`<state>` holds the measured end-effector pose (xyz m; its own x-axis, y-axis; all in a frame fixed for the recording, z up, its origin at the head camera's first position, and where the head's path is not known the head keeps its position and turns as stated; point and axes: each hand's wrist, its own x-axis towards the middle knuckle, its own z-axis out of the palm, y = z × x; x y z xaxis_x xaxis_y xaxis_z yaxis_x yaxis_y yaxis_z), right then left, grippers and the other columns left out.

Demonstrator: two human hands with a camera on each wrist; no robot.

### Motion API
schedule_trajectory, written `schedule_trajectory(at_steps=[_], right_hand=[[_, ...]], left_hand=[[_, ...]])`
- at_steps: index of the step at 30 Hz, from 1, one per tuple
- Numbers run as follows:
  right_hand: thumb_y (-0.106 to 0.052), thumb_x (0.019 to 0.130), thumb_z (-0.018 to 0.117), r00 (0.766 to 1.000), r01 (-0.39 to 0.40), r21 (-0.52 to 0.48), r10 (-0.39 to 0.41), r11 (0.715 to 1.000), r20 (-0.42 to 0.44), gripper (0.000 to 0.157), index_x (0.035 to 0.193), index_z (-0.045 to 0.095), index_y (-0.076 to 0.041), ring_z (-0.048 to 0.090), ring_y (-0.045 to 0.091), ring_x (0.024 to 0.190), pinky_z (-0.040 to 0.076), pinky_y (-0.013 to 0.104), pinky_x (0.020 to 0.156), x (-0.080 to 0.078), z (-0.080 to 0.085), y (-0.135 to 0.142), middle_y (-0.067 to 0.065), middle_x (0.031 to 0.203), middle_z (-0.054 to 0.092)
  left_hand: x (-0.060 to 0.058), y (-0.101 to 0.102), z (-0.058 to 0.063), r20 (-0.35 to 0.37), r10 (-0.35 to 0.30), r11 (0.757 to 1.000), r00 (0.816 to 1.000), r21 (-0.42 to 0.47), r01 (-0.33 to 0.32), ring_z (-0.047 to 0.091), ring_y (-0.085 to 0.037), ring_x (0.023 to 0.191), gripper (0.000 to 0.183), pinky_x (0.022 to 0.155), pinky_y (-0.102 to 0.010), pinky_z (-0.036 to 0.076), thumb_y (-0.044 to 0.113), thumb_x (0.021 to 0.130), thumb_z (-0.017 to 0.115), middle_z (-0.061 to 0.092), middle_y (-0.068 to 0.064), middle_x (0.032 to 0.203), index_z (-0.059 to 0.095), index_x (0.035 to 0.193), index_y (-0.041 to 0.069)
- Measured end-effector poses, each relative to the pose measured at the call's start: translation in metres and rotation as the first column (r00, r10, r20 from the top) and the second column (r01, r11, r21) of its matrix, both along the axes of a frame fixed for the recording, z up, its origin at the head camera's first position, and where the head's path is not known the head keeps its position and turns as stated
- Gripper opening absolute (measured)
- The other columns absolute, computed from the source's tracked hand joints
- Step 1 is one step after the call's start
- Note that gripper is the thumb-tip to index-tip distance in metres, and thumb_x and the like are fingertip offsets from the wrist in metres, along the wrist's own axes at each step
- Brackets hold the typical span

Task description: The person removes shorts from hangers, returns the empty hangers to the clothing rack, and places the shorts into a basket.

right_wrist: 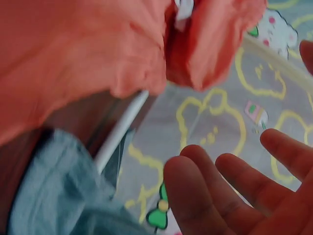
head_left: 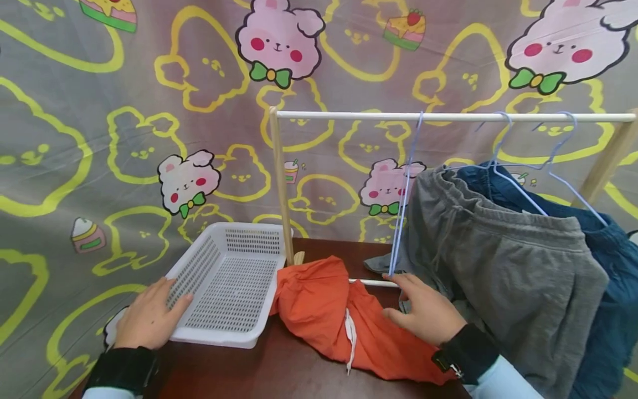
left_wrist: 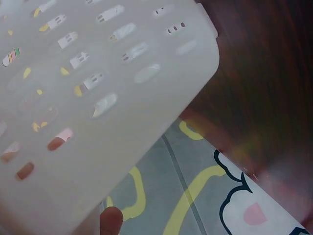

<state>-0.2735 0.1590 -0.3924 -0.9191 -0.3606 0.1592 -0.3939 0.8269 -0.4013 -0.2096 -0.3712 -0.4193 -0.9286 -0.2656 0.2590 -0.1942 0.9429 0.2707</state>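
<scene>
My left hand (head_left: 148, 315) is at the near left rim of a white plastic basket (head_left: 214, 336), thumb over the rim, fingers extended. In the left wrist view, the basket's slotted wall (left_wrist: 122, 107) fills much of the frame, with one fingertip (left_wrist: 111, 220) below it. Above the orange shorts (head_left: 319, 316), my right hand (head_left: 431, 310) has its fingers spread and holds nothing. The shorts lie crumpled on the table, white drawstring showing. A light purple hanger (head_left: 405, 205), seen edge-on, hangs from the rail, its lower end near my right fingertips.
A wooden-post rack with a white rail (head_left: 349, 116) stands across the table (head_left: 294, 374). Grey shorts (head_left: 518, 266) and dark blue shorts (head_left: 610, 293) hang on purple hangers at the right. Behind is a patterned cloth (head_left: 209, 127) with cartoon animals.
</scene>
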Motion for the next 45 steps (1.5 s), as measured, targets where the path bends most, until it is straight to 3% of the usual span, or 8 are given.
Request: schedule_trajectory(at_steps=[5, 13, 23, 29, 32, 38, 41, 45], right_hand=[[-0.062, 0.080, 0.078, 0.993, -0.114, 0.048, 0.114, 0.992, 0.011, 0.086, 0.152, 0.046, -0.029, 0.062, 0.026, 0.112, 0.056, 0.052, 0.080, -0.004, -0.011, -0.028, 0.007, 0.147, 0.048], [-0.063, 0.076, 0.081, 0.956, -0.285, 0.118, 0.273, 0.951, 0.112, 0.100, 0.159, 0.034, -0.030, 0.062, 0.036, 0.114, 0.050, 0.035, 0.061, -0.019, -0.024, -0.082, 0.015, 0.162, 0.028], [-0.067, 0.061, 0.087, 0.969, -0.247, 0.368, 0.221, 0.897, 0.111, 0.113, 0.157, 0.035, -0.035, 0.062, 0.038, 0.106, 0.052, 0.055, 0.084, -0.040, -0.054, -0.127, 0.012, 0.144, 0.048], [-0.062, 0.058, 0.091, 0.972, -0.227, 0.390, 0.231, 0.892, 0.038, 0.114, 0.154, 0.040, -0.029, 0.063, 0.039, 0.101, 0.050, 0.057, 0.089, -0.048, -0.063, -0.136, 0.012, 0.138, 0.051], [-0.057, 0.061, 0.093, 0.972, -0.227, 0.378, 0.230, 0.898, 0.037, 0.106, 0.151, 0.046, -0.027, 0.064, 0.037, 0.103, 0.052, 0.056, 0.087, -0.048, -0.065, -0.137, 0.012, 0.138, 0.053], [-0.044, 0.072, 0.089, 0.955, -0.276, 0.398, 0.297, 0.875, 0.009, 0.060, 0.123, 0.067, -0.021, 0.066, 0.028, 0.099, 0.055, 0.045, 0.083, -0.047, -0.066, -0.139, 0.005, 0.116, 0.068], [-0.037, 0.078, 0.084, 0.942, -0.300, 0.390, 0.334, 0.871, -0.022, 0.037, 0.107, 0.069, -0.020, 0.068, 0.024, 0.089, 0.055, 0.041, 0.079, -0.046, -0.063, -0.137, 0.002, 0.099, 0.071], [-0.031, 0.085, 0.077, 0.928, -0.349, 0.322, 0.372, 0.880, -0.011, 0.021, 0.100, 0.069, -0.019, 0.068, 0.023, 0.087, 0.055, 0.039, 0.078, -0.046, -0.054, -0.129, 0.002, 0.093, 0.071]], left_hand=[[-0.003, 0.003, 0.000, 0.000, 0.014, 1.000, 1.000, 0.003, -0.014, 0.032, -0.059, 0.130, 0.083, 0.102, -0.077, 0.026, 0.057, 0.099, 0.052, 0.033, -0.039, 0.148, 0.040, 0.144, -0.012], [-0.001, 0.001, 0.000, -0.001, 0.014, 1.000, 1.000, 0.001, -0.014, 0.032, -0.059, 0.132, 0.083, 0.104, -0.075, 0.025, 0.057, 0.100, 0.049, 0.033, -0.039, 0.148, 0.040, 0.144, -0.013], [0.001, 0.002, -0.004, 0.002, 0.012, 1.000, 1.000, 0.016, -0.012, 0.032, -0.059, 0.130, 0.080, 0.100, -0.078, 0.026, 0.054, 0.100, 0.053, 0.033, -0.038, 0.148, 0.040, 0.144, -0.011], [0.001, 0.001, -0.002, -0.004, 0.030, 1.000, 1.000, 0.008, -0.030, 0.034, -0.059, 0.129, 0.078, 0.099, -0.078, 0.028, 0.051, 0.099, 0.056, 0.034, -0.038, 0.148, 0.041, 0.145, -0.010], [0.000, 0.000, 0.000, 0.008, 0.028, 1.000, 1.000, 0.002, -0.028, 0.033, -0.059, 0.129, 0.082, 0.099, -0.078, 0.027, 0.056, 0.099, 0.053, 0.033, -0.038, 0.148, 0.040, 0.145, -0.010], [0.001, -0.003, 0.001, -0.004, 0.000, 1.000, 1.000, 0.002, 0.000, 0.033, -0.059, 0.128, 0.086, 0.100, -0.077, 0.026, 0.059, 0.098, 0.051, 0.033, -0.040, 0.146, 0.039, 0.144, -0.012], [0.002, -0.003, -0.001, -0.021, -0.011, 1.000, 1.000, 0.001, 0.011, 0.034, -0.060, 0.127, 0.083, 0.101, -0.077, 0.026, 0.056, 0.099, 0.053, 0.035, -0.040, 0.145, 0.041, 0.143, -0.014], [0.001, -0.001, -0.001, -0.013, -0.013, 1.000, 1.000, 0.000, 0.013, 0.035, -0.060, 0.127, 0.082, 0.101, -0.077, 0.026, 0.054, 0.099, 0.053, 0.034, -0.040, 0.145, 0.041, 0.142, -0.014]])
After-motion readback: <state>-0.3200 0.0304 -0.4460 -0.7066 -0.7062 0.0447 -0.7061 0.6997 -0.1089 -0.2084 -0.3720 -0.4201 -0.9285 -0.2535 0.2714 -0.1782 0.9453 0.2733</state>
